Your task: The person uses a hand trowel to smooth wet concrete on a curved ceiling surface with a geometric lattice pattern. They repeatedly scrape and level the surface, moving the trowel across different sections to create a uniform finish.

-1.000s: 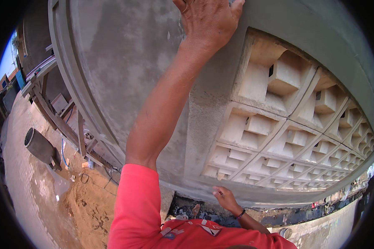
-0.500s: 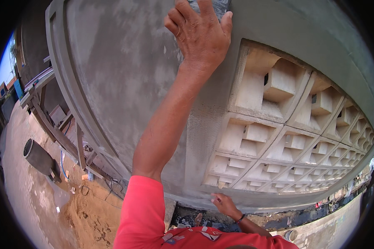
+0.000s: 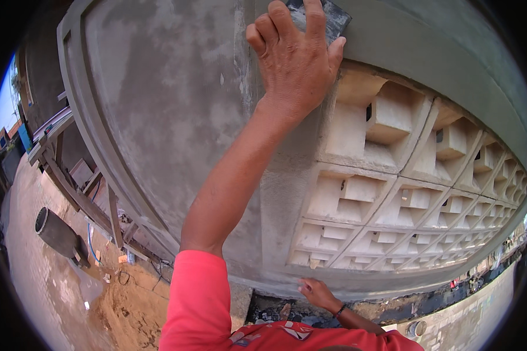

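High on the grey plastered wall (image 3: 158,105), my left hand (image 3: 298,64) grips a dark, scuffed, flat rectangular block (image 3: 334,20) and holds it against the surface. My thumb lies along its right side and the fingers bend over it; part of it is hidden under the hand. This spot is just above the upper left corner of a pale openwork block grille (image 3: 386,123). Low down, close to the foot of the wall, my right hand (image 3: 317,291) hangs with loosely bent fingers and nothing visible in it. A dark band circles that wrist.
A wooden trestle (image 3: 82,169) leans at the left beside the wall's raised moulding (image 3: 93,93). On the ground lie a dark cylindrical container (image 3: 58,234), a sand heap (image 3: 134,310) and a blue hose. A dark wet strip (image 3: 386,316) runs along the wall's base.
My left hand and the dark block have shifted right and slightly down in the picture, toward the grille's corner. More of the block shows. My right hand has barely moved; its fingers are slightly more bent.
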`<act>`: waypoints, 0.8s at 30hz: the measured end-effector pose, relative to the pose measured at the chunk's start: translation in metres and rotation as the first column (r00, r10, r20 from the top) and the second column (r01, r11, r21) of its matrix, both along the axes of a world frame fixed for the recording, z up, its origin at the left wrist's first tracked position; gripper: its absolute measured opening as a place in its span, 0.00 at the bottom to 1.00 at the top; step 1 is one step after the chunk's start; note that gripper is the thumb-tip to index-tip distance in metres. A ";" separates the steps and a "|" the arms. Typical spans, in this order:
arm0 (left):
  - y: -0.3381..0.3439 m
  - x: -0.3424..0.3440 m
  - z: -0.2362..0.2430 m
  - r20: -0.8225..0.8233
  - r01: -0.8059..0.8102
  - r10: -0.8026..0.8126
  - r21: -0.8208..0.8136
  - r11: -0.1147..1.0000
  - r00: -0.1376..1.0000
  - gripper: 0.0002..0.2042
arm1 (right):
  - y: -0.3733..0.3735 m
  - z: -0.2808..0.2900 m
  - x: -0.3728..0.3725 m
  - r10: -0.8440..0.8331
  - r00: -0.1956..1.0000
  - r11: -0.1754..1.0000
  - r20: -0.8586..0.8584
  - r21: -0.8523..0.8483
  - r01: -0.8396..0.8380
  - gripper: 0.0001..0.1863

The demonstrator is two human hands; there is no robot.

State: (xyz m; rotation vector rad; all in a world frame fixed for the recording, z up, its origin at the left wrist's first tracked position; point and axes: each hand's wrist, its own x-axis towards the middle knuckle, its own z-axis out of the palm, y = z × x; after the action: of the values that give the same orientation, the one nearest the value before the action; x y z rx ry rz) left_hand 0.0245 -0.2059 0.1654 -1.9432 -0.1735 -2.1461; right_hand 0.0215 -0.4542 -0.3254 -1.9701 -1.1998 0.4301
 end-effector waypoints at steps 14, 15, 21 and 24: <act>0.023 -0.011 -0.034 -0.196 -0.065 0.100 0.176 0.982 0.976 0.35 | -0.015 -0.015 -0.001 -0.020 1.000 0.999 0.005 0.041 0.020 0.21; 0.024 -0.014 -0.026 -0.162 -0.063 0.087 0.146 0.987 0.983 0.35 | -0.016 -0.014 -0.001 -0.031 0.999 0.999 -0.015 0.021 0.032 0.21; 0.007 -0.006 0.012 -0.149 0.020 0.007 0.179 0.984 0.989 0.35 | -0.016 -0.020 0.005 -0.038 0.999 0.999 -0.021 0.002 0.038 0.21; 0.023 -0.016 -0.015 -0.125 -0.043 0.077 0.258 0.965 0.989 0.34 | -0.021 -0.018 0.003 -0.046 0.998 0.999 -0.046 -0.001 0.046 0.21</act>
State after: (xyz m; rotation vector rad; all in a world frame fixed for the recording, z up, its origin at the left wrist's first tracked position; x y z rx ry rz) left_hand 0.0090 -0.1824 0.1502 -1.8969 0.0648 -1.8862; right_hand 0.0241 -0.4751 -0.3432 -1.9732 -1.1238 0.4496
